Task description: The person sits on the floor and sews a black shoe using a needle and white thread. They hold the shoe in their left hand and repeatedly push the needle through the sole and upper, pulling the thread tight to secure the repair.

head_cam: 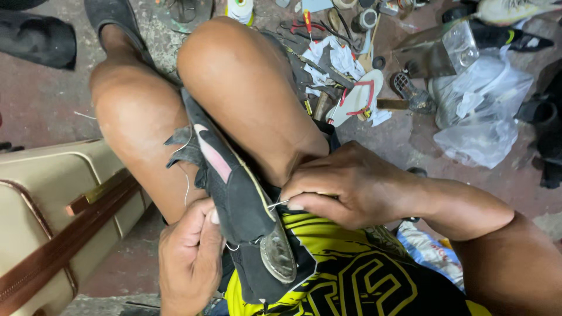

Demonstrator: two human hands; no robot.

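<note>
Fingers [304, 202] of the right hand [345, 187] are pressed together, pinching a thin white thread [277, 204] – it runs tight from the fingertips to the edge of the black shoe [240, 199]. Maybe there's a needle in the pinch too, but it's too small to tell.

Head view, only one cam: the left hand [187, 257] is curled round the shoe from below, thumb on top, gripping it so it won't wobble. The shoe lies btwn the bare knees, sole side up w/ a pink patch and a worn grey heel plate – wedged there, I think, so both hands can work on the seam. A loose bit of thread hangs by the left knee.

On the floor past the knees: a white flip-flop w/ red straps [354, 96], pliers w/ red handles [304, 24], rags, a clear plastic bag [483, 111]. A tan suitcase [41, 199] sits at left, cut off by the edge. Shoe's toe end is hidden behind the shirt.
</note>
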